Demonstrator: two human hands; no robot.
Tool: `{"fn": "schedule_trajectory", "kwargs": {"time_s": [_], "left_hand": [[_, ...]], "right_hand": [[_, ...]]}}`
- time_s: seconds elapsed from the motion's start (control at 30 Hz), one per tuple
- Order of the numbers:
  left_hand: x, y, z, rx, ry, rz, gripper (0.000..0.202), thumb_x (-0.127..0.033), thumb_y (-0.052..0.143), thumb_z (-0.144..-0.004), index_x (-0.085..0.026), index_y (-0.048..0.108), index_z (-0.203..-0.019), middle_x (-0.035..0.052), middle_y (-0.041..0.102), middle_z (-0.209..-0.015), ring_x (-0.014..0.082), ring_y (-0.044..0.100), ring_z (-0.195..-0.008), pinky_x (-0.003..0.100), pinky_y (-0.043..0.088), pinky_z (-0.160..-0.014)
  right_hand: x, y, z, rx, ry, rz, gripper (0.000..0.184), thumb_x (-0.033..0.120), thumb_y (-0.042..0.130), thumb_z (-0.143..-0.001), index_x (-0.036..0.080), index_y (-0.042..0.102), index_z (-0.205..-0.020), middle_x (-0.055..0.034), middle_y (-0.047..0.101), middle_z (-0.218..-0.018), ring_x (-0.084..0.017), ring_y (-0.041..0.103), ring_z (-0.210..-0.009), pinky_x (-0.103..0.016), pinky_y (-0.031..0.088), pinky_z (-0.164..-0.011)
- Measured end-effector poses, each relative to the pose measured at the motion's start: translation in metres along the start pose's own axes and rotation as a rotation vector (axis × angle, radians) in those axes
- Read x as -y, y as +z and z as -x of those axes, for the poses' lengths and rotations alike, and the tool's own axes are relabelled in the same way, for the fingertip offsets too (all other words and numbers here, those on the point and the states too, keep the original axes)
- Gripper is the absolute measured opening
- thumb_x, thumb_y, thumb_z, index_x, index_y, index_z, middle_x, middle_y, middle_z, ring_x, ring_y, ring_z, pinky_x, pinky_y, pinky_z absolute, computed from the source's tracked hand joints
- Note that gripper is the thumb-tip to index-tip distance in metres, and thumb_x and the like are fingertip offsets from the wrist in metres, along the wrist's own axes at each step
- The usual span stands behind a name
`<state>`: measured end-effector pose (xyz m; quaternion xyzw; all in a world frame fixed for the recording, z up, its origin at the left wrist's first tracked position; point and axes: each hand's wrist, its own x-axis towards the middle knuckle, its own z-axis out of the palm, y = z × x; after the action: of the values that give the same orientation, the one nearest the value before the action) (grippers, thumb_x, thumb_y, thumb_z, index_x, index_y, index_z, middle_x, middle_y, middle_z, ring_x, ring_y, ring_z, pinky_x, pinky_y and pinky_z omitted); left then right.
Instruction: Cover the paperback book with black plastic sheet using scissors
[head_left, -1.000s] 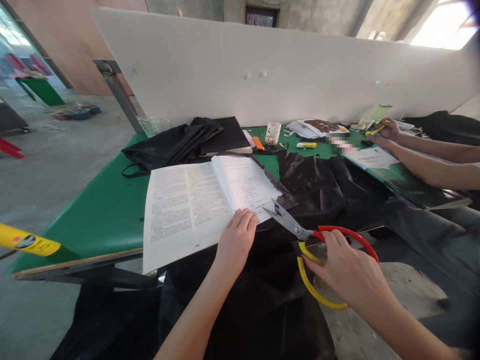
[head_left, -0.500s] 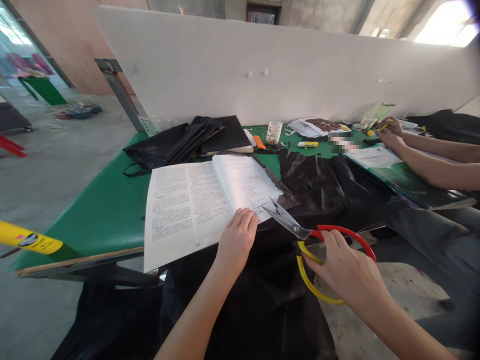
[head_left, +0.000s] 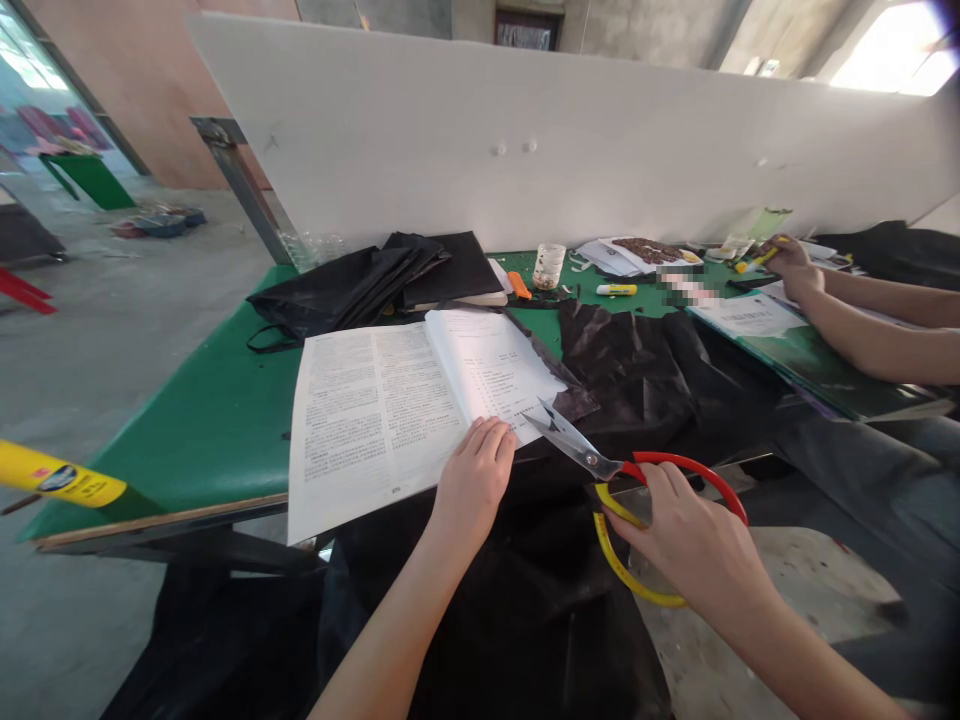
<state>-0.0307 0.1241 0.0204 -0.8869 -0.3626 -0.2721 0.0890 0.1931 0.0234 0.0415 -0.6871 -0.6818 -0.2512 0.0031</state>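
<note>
"What is the counter (head_left: 202,410) like?"

"Green-topped, with a wood-coloured strip along its front edge. An open book (head_left: 367,430) lies there, its lower left corner jutting past that edge."

"And behind the book?"

"A folded black bag (head_left: 337,290), a dark-covered book (head_left: 457,265) just beside it, then a small orange object (head_left: 518,285), an upright clear cup (head_left: 550,267) and a yellow-and-white stick (head_left: 616,290) lying flat."

"What's on the right?"

"Crumpled black cloth (head_left: 622,355) spread over the green, with loose papers (head_left: 604,260) farther back."
</note>
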Motion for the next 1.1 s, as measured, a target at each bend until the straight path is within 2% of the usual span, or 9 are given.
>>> {"fn": "schedule_trajectory", "kwargs": {"time_s": [0.13,0.33,0.57,0.67,0.77,0.9,1.03,1.1], "left_hand": [[-0.001,0.000,0.000,0.002,-0.004,0.009,0.025,-0.004,0.048,-0.083,-0.010,0.054,-0.106,0.0132,0.061,-0.114,0.0240,0.054,-0.114,0.045,0.042,-0.102],[-0.001,0.000,0.000,-0.015,-0.007,0.022,0.025,-0.004,0.048,-0.083,-0.010,0.053,-0.107,0.0135,0.061,-0.114,0.0238,0.054,-0.114,0.044,0.042,-0.102],[-0.001,0.000,0.000,0.001,-0.006,0.017,0.026,-0.004,0.051,-0.082,-0.008,0.055,-0.107,0.0145,0.061,-0.114,0.0238,0.054,-0.114,0.042,0.040,-0.104],[-0.001,0.000,0.000,0.012,-0.006,0.011,0.027,-0.004,0.051,-0.082,-0.008,0.054,-0.108,0.0145,0.061,-0.115,0.0239,0.054,-0.115,0.042,0.040,-0.104],[0.000,0.000,0.000,0.015,-0.005,0.004,0.026,-0.005,0.051,-0.082,-0.008,0.054,-0.107,0.0141,0.061,-0.115,0.0238,0.053,-0.114,0.042,0.040,-0.104],[0.000,0.001,0.000,0.012,0.001,0.002,0.026,-0.005,0.050,-0.083,-0.009,0.054,-0.108,0.0132,0.061,-0.115,0.0234,0.053,-0.115,0.043,0.041,-0.104],[0.000,0.002,0.000,0.002,-0.003,-0.004,0.024,-0.005,0.049,-0.084,-0.010,0.055,-0.107,0.0126,0.062,-0.114,0.0232,0.054,-0.114,0.043,0.041,-0.103],[0.000,0.002,0.000,-0.008,-0.002,-0.007,0.024,-0.005,0.047,-0.085,-0.010,0.055,-0.107,0.0127,0.062,-0.114,0.0230,0.054,-0.114,0.043,0.042,-0.103]], "right_hand": [[-0.002,0.003,0.001,-0.036,-0.033,0.011,0.055,0.055,0.045,-0.083,0.007,0.056,-0.106,-0.0074,0.059,-0.086,-0.011,0.050,-0.048,-0.024,0.030,-0.038],[-0.005,0.006,0.004,-0.008,-0.061,0.000,0.051,0.054,0.039,-0.087,0.009,0.058,-0.104,-0.0097,0.060,-0.089,-0.010,0.049,-0.046,-0.024,0.028,-0.039],[-0.014,0.016,0.008,0.025,-0.099,-0.103,0.046,0.048,0.034,-0.091,0.011,0.058,-0.102,-0.0097,0.063,-0.083,-0.011,0.052,-0.047,-0.024,0.030,-0.041],[-0.015,0.016,0.008,-0.005,-0.105,-0.151,0.044,0.047,0.033,-0.091,0.011,0.057,-0.102,-0.0086,0.063,-0.080,-0.012,0.053,-0.048,-0.024,0.033,-0.042],[-0.014,0.011,0.006,-0.024,-0.022,-0.247,0.045,0.053,0.039,-0.088,0.013,0.056,-0.100,-0.0053,0.062,-0.070,-0.015,0.056,-0.050,-0.024,0.036,-0.044],[-0.015,-0.002,0.000,0.078,0.154,-0.495,0.042,0.054,0.047,-0.083,0.018,0.053,-0.103,-0.0033,0.064,-0.073,-0.018,0.061,-0.061,-0.025,0.043,-0.050],[-0.016,-0.007,-0.002,0.142,0.344,-0.896,0.041,0.047,0.052,-0.081,0.021,0.049,-0.113,-0.0041,0.064,-0.087,-0.018,0.062,-0.074,-0.028,0.049,-0.064],[-0.015,-0.006,-0.004,0.116,0.446,-1.171,0.042,0.045,0.053,-0.081,0.021,0.047,-0.115,-0.0037,0.061,-0.085,-0.017,0.060,-0.070,-0.029,0.049,-0.063]]}}
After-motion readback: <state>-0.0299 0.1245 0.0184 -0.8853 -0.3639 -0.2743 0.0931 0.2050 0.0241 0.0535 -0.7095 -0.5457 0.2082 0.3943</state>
